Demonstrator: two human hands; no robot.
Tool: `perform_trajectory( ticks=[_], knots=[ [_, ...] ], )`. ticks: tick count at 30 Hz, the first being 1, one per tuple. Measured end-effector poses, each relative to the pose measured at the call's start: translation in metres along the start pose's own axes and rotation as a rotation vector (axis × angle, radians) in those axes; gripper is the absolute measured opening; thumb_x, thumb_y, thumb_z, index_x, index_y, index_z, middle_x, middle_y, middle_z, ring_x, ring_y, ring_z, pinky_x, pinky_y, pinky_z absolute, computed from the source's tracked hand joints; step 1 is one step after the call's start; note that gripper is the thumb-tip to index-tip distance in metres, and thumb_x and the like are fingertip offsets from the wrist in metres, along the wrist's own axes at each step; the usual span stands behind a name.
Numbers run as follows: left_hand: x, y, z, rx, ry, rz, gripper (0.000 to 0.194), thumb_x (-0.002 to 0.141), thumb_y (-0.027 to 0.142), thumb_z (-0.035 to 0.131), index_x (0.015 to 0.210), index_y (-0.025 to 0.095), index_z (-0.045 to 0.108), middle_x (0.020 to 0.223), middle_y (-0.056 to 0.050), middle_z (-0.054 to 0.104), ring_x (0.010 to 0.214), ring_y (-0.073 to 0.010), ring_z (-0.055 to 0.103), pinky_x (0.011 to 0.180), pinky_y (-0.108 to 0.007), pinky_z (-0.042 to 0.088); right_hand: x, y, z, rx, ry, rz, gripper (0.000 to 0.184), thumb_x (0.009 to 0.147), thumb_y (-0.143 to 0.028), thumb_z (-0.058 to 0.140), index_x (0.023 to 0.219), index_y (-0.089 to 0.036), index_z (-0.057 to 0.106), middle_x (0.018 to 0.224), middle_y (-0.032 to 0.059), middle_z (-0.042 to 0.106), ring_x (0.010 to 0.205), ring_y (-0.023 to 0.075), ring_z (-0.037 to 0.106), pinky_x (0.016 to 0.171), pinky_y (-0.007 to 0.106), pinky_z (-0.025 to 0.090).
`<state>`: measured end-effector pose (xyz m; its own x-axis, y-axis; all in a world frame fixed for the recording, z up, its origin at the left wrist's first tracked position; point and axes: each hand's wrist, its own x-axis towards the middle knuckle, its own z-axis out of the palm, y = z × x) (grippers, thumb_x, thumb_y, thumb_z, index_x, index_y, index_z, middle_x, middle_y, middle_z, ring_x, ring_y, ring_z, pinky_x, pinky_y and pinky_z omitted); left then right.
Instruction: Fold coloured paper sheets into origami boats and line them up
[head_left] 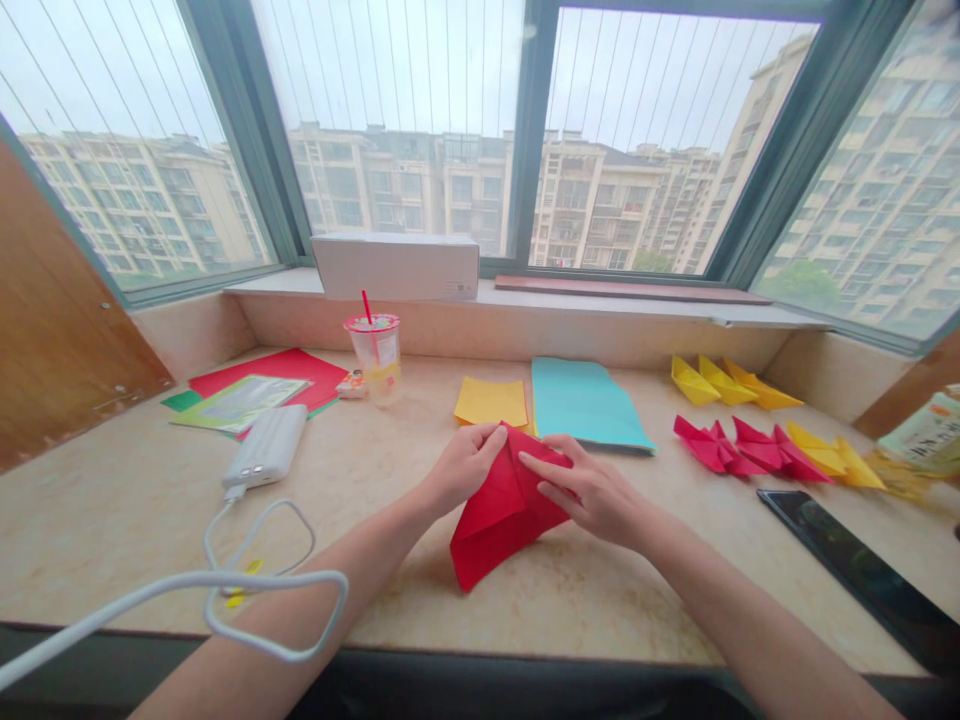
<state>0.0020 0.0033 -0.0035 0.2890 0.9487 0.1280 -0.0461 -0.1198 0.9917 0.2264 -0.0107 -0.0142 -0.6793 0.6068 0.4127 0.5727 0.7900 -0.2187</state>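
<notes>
Window-side desk (397,450): red folded paper (491,515) near the front edge

Midway between the desk's side edges, the paper's long axis runs from the near edge toward the far one, leaning right. Its peaked tip points away, toward yellow paper (491,400). The left hand (466,462) pinches that tip between thumb and fingers; the right hand (592,490) lays slightly parted fingers alongside, grip unclear.

I'm counting one red paper (499,525) between my left hand (466,468) and right hand (600,490); rightward, three yellow folded papers (720,382) in the farther row, one phone (847,560), one bottle (926,432); leftward, one cup (375,352), one power bank (268,445).
</notes>
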Motion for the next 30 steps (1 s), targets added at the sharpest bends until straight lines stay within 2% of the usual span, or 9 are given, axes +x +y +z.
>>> perform_trajectory(
  ticks=[6, 10, 13, 17, 19, 21, 24, 27, 30],
  knots=[
    [0.000, 0.001, 0.001, -0.004, -0.041, -0.045, 0.038, 0.077, 0.049, 0.072, 0.089, 0.014, 0.066, 0.073, -0.003, 0.070, 0.066, -0.0183, 0.066, 0.057, -0.024, 0.048, 0.001, 0.003, 0.001, -0.056, 0.140, -0.072, 0.037, 0.097, -0.025, 0.052, 0.132, -0.034, 0.059, 0.127, 0.0093, 0.055, 0.102, 0.0230, 0.063, 0.086, 0.038, 0.055],
    [0.000, 0.002, -0.003, -0.079, -0.077, -0.065, 0.033, 0.076, 0.042, 0.075, 0.090, 0.015, 0.062, 0.081, -0.004, 0.072, 0.069, -0.0172, 0.068, 0.061, -0.024, 0.050, 0.003, 0.006, 0.002, -0.051, 0.246, 0.033, 0.036, 0.094, -0.027, 0.058, 0.129, -0.031, 0.061, 0.125, 0.0087, 0.056, 0.098, 0.0227, 0.062, 0.087, 0.042, 0.053],
    [0.001, 0.003, -0.004, -0.113, -0.096, -0.075, 0.033, 0.075, 0.038, 0.078, 0.087, 0.015, 0.057, 0.079, -0.004, 0.072, 0.066, -0.0149, 0.068, 0.059, -0.022, 0.049, 0.005, 0.009, 0.000, -0.096, 0.386, 0.125, 0.038, 0.092, -0.030, 0.062, 0.130, -0.031, 0.059, 0.131, 0.0095, 0.054, 0.112, 0.0277, 0.058, 0.097, 0.051, 0.046],
    [0.002, 0.007, -0.001, -0.164, 0.107, -0.049, 0.039, 0.070, 0.038, 0.080, 0.086, 0.017, 0.051, 0.074, -0.003, 0.072, 0.060, -0.0142, 0.067, 0.055, -0.021, 0.050, 0.006, 0.015, -0.005, -0.079, 0.659, 0.273, 0.045, 0.092, -0.036, 0.061, 0.135, -0.029, 0.052, 0.140, 0.0121, 0.047, 0.128, 0.0318, 0.047, 0.106, 0.056, 0.038],
    [0.004, 0.007, 0.001, -0.209, 0.237, 0.003, 0.042, 0.069, 0.038, 0.081, 0.087, 0.018, 0.048, 0.075, -0.002, 0.073, 0.063, -0.0159, 0.069, 0.059, -0.026, 0.055, 0.006, 0.017, -0.006, -0.004, 0.728, 0.313, 0.044, 0.092, -0.039, 0.059, 0.134, -0.027, 0.052, 0.139, 0.0128, 0.047, 0.129, 0.0314, 0.047, 0.106, 0.055, 0.039],
    [0.005, 0.007, 0.003, -0.227, 0.314, 0.050, 0.043, 0.070, 0.037, 0.080, 0.088, 0.020, 0.046, 0.076, -0.001, 0.073, 0.067, -0.0171, 0.070, 0.063, -0.029, 0.057, 0.007, 0.017, -0.004, 0.115, 0.691, 0.321, 0.045, 0.093, -0.043, 0.057, 0.134, -0.025, 0.052, 0.134, 0.0131, 0.051, 0.120, 0.0294, 0.053, 0.100, 0.050, 0.046],
    [0.004, 0.006, 0.006, -0.224, 0.322, 0.092, 0.040, 0.074, 0.036, 0.078, 0.090, 0.020, 0.045, 0.076, 0.000, 0.073, 0.067, -0.0166, 0.071, 0.064, -0.029, 0.057, 0.009, 0.015, 0.004, 0.295, 0.549, 0.349, 0.055, 0.091, -0.048, 0.058, 0.139, -0.023, 0.048, 0.126, 0.0139, 0.055, 0.101, 0.0255, 0.062, 0.082, 0.042, 0.056],
    [0.000, 0.005, 0.011, -0.218, 0.237, 0.096, 0.038, 0.076, 0.036, 0.077, 0.089, 0.020, 0.045, 0.077, -0.001, 0.074, 0.068, -0.0163, 0.071, 0.066, -0.028, 0.056, 0.011, 0.013, 0.012, 0.352, 0.490, 0.405, 0.064, 0.087, -0.049, 0.064, 0.142, -0.023, 0.044, 0.121, 0.0132, 0.058, 0.096, 0.0252, 0.063, 0.076, 0.040, 0.057],
    [-0.005, 0.003, 0.016, -0.216, 0.076, 0.056, 0.035, 0.077, 0.033, 0.077, 0.087, 0.019, 0.046, 0.082, -0.003, 0.075, 0.073, -0.0170, 0.071, 0.069, -0.028, 0.055, 0.012, 0.012, 0.012, 0.310, 0.546, 0.436, 0.062, 0.084, -0.042, 0.068, 0.139, -0.025, 0.046, 0.116, 0.0104, 0.061, 0.098, 0.0262, 0.062, 0.084, 0.043, 0.054]
  ],
)
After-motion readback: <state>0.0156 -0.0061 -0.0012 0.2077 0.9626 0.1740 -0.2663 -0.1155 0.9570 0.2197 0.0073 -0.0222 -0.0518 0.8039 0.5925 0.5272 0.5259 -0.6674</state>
